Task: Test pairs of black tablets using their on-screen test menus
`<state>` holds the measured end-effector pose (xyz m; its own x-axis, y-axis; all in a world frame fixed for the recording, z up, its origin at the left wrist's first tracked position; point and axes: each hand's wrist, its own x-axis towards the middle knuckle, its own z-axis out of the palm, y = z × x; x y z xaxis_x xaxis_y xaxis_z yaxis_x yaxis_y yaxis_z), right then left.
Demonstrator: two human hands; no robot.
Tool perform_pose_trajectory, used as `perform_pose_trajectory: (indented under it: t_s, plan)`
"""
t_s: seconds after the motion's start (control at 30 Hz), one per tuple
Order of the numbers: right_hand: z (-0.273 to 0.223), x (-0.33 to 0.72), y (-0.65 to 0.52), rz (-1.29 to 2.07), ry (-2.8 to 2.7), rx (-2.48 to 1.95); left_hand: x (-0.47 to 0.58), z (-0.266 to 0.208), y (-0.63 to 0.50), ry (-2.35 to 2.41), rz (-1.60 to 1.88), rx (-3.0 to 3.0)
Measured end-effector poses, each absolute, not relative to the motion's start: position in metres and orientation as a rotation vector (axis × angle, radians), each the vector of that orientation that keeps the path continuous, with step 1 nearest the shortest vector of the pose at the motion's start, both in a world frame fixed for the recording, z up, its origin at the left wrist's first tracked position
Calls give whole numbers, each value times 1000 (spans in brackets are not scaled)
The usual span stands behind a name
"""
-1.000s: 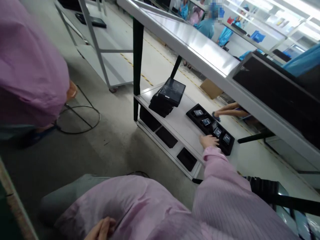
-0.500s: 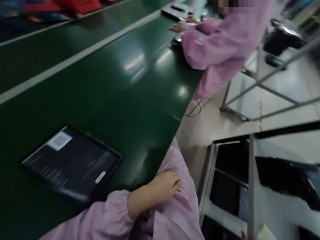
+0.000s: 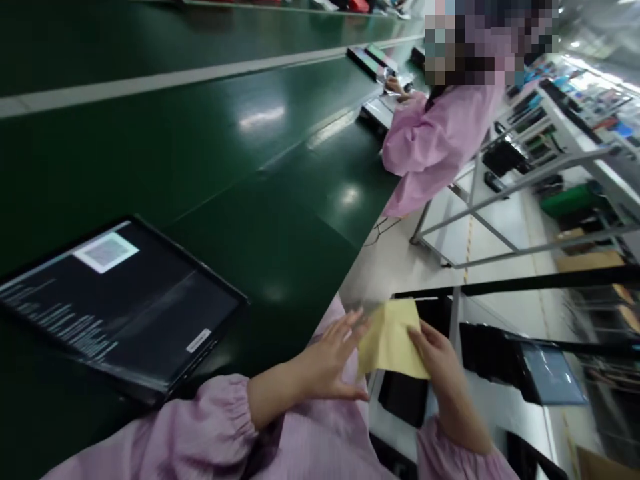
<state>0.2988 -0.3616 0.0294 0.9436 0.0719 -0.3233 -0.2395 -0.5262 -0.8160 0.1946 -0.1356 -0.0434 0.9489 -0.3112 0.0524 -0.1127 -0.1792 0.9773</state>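
Note:
My right hand (image 3: 440, 357) grips a yellow cloth or sheet of paper (image 3: 395, 339) by its right edge, above my lap; I cannot tell which material it is. Beside the yellow piece's left edge, my left hand (image 3: 333, 360) has its fingers spread and thumb apart. Whether its fingertips touch the yellow piece is not clear. On the green table to the left lies a flat dark screen panel (image 3: 135, 307). It is lit, showing a square code at its upper left and lines of small text, with a white label near its right corner.
A co-worker in a pink smock (image 3: 440, 133) stands at the far end of the green table (image 3: 280, 220), hands near some flat devices (image 3: 373, 63). To my right, a metal rack (image 3: 455, 320) holds several dark panels. Another metal-framed cart (image 3: 475, 220) stands farther back.
My right hand has come up into view with the yellow piece. My left hand has gone from resting curled on my lap to spread beside it. The view has tilted up.

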Motion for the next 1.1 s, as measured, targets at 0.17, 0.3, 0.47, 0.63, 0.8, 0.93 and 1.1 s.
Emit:
perform_pose_trajectory:
  t_s: [0.17, 0.3, 0.47, 0.63, 0.8, 0.93, 1.1]
  plan:
    - [28, 282, -300, 405, -75, -1733, 190, -37, -130, 160, -1, 1331]
    - [37, 280, -290, 54, -242, -1830, 194, -27, -123, 516, 24, 852]
    - [33, 280, -310, 159, -268, -1927, 198, -17, -115, 639, -25, 610]
    - [33, 273, -302, -82, -269, -1920, 195, -23, -115, 601, -143, 727]
    - [34, 257, -278, -396, -686, -2171, 194, -25, -112, 623, -81, 788]
    - [25, 250, -265, -281, -833, -2243, 196, -18, -109, 607, -19, 830]
    - [23, 252, -263, -188, -787, -2226, 197, -15, -109, 553, -26, 871]
